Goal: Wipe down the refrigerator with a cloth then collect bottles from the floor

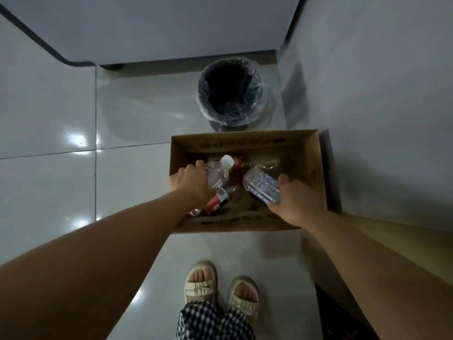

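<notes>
An open cardboard box [308, 153] stands on the tiled floor in front of my feet, with several plastic bottles lying inside. My left hand [188, 184] reaches into its left side and grips a clear bottle with a white cap [220, 168]. My right hand [297, 200] is over the right side, closed around a clear bottle with a blue label [261, 186]. A bottle with a red label [218, 201] lies between my hands. The white refrigerator [171, 28] stands beyond the box.
A dark bin lined with a clear bag [231, 93] stands just behind the box, against the refrigerator's base. A grey wall [380, 94] runs along the right. Glossy floor tiles [61, 143] spread to the left. My sandalled feet [220, 288] are near the bottom.
</notes>
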`<state>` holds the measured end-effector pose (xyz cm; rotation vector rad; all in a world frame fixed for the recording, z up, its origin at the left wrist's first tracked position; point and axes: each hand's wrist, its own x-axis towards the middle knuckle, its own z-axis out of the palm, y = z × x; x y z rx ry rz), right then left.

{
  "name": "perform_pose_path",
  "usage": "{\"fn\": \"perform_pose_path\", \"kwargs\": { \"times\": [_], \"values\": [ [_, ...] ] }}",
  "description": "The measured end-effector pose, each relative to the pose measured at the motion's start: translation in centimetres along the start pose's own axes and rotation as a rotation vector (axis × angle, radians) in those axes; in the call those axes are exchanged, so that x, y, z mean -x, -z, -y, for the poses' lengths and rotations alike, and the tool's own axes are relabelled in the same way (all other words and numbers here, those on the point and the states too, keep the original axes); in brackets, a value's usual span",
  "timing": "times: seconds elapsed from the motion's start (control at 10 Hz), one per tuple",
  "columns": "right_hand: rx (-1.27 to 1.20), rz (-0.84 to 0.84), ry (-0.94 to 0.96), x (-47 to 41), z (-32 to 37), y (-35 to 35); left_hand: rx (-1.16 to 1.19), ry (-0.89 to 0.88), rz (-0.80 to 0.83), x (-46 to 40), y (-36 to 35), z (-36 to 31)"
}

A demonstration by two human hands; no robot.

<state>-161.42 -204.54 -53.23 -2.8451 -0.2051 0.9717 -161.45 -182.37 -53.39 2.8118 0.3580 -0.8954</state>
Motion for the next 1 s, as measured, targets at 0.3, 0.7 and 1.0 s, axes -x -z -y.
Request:
{"fn": "perform_pose_path", "kwargs": {
  "times": [0.3,0.7,1.0],
  "values": [
    [-0.037,0.061,0.019,-9.4,-1.5,-9.6,-0.108,-0.020,0.047,-8.6,-10.9,-0.9],
    [-0.031,0.150,0.100,-10.8,-1.7,-12.2,-0.103,-0.087,0.120,-10.0,-13.3,-1.0],
    [0.133,0.119,0.202,-3.3,1.4,-3.7,-0.065,-0.131,0.077,-3.4,-3.2,-1.5]
  ]
}}
